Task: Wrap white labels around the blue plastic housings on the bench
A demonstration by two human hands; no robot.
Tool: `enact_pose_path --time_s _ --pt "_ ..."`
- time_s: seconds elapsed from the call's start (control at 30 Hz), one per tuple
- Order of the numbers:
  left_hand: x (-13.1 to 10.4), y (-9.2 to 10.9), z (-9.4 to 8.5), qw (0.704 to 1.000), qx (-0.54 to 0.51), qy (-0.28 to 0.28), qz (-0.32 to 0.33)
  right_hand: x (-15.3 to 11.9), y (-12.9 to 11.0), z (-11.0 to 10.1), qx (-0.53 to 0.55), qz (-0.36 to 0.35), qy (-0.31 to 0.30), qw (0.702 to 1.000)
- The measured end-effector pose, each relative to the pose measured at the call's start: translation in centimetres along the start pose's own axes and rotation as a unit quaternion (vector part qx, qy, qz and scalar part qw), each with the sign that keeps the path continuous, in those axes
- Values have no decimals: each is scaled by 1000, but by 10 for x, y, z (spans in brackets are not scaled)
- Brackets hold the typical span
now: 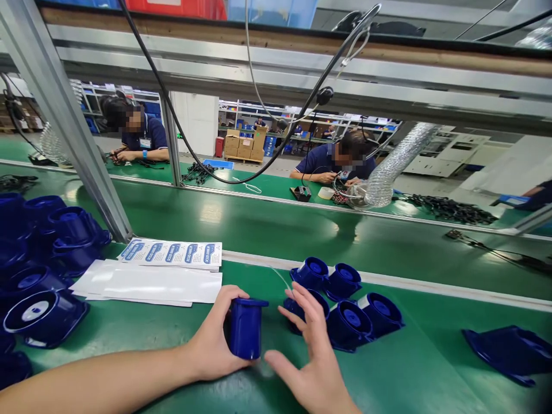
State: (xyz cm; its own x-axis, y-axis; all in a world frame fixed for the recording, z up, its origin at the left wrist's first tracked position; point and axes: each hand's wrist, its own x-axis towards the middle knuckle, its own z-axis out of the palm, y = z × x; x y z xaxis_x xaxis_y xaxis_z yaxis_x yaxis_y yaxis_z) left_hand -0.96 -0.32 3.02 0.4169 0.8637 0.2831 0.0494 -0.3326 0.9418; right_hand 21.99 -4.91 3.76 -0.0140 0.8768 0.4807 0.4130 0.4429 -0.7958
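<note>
Clearly, your left hand (215, 342) was wrapped around a dark blue plastic part (245, 329), which stood on the green bench mat (388, 379) close in front of you, fingers curled over its far side and thumb along the near side. Your right hand (311, 356) was spread flat and held nothing; its thumb reached toward the foot of that part, while the fingertips (297, 290) lay over the nearest piece of a cluster of blue cups (345, 307) just to the right. Whether those fingertips actually touched it, I could not tell.

Beyond your left hand lay a stack of white sheets (149, 283), and behind it label sheets printed with blue tags (172, 253). At the left edge a pile of larger blue housings (41, 259) crowded the mat, the nearest one (43, 316) showing a white disc inside. Another blue piece (511, 351) rested alone, well apart, on the right.

Past the silver rail ran the green conveyor belt (280, 227). On its far side two co-workers in dark blue shirts, one at left (142, 138) and one near the middle (334, 164), bent over their own stations, beside a silver flexible duct (394, 167).
</note>
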Motion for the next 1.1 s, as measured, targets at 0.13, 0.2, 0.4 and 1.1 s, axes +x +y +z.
enact_pose_path --time_s 0.13,0.2,0.4,1.1 --pt "1 2 1 1000 21 2 15 9 -14 -6 -24 -77 141 987" --pt "3 3 1 999 33 0 35 7 -20 -5 1 -41 145 989" --pt "3 2 1 997 25 -32 66 -5 -29 7 146 241 105 954" --pt "7 3 -1 998 -3 -51 40 -4 -26 5 175 362 36 915"
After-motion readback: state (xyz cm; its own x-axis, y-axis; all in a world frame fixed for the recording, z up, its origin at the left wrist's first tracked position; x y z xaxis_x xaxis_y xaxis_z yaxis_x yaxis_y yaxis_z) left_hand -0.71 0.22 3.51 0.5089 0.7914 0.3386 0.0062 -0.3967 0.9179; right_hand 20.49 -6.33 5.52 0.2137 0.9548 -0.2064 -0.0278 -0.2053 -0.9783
